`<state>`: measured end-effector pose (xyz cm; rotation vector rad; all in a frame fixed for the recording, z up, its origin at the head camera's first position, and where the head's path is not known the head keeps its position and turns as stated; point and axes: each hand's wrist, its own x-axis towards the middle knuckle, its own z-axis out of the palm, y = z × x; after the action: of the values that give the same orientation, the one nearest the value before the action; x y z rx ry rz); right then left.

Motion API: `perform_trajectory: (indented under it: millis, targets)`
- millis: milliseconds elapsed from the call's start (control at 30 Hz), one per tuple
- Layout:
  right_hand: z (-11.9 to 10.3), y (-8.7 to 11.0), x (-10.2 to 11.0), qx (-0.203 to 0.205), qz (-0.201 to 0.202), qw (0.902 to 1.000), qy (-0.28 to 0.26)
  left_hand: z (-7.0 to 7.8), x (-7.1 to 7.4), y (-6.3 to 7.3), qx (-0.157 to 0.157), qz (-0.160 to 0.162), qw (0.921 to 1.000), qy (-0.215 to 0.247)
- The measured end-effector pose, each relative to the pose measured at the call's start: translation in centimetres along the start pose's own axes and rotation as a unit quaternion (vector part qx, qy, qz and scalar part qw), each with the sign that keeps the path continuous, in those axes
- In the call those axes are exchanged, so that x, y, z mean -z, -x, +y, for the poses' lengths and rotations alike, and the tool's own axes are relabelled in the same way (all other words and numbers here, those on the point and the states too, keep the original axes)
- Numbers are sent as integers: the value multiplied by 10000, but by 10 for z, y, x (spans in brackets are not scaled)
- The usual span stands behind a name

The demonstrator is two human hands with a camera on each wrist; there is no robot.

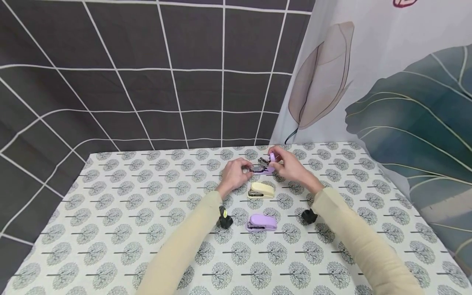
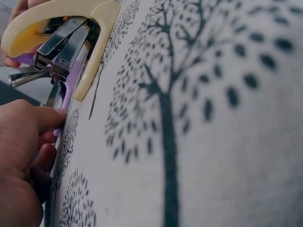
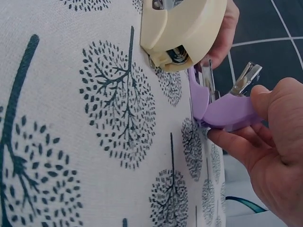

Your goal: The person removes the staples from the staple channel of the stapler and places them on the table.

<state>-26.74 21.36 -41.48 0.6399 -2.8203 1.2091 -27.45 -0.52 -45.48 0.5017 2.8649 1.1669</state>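
Observation:
At the far side of the table, a purple stapler (image 1: 266,171) stands opened, its top lifted back from its base and the metal magazine exposed. My left hand (image 1: 234,174) pinches the front end of the base between thumb and fingers. The raised purple top is gripped by my right hand (image 1: 291,166); in the right wrist view the thumb lies on one side of this top (image 3: 232,113), fingers on the other. Just nearer than both hands lies a closed cream-yellow stapler (image 1: 262,189), which partly hides the purple one in the left wrist view.
A second purple stapler (image 1: 262,221), closed, lies nearer on the tree-print tablecloth (image 1: 121,246). Black wrist devices (image 1: 225,221) sit at both sleeves. Behind the table hang a dark grid curtain (image 1: 195,94) and a pale leaf-print curtain (image 1: 368,102).

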Motion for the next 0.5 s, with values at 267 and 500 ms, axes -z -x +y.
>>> perform_trajectory:
  millis: [267, 500]
  targets:
    - [10, 7, 0, -149, 181, 9987, -448, -2, -3, -2, -130, 32, 9999, -96]
    - [13, 12, -1, -410, 290, 9940, -976, -4, -4, -2, -225, 72, 9995, -207]
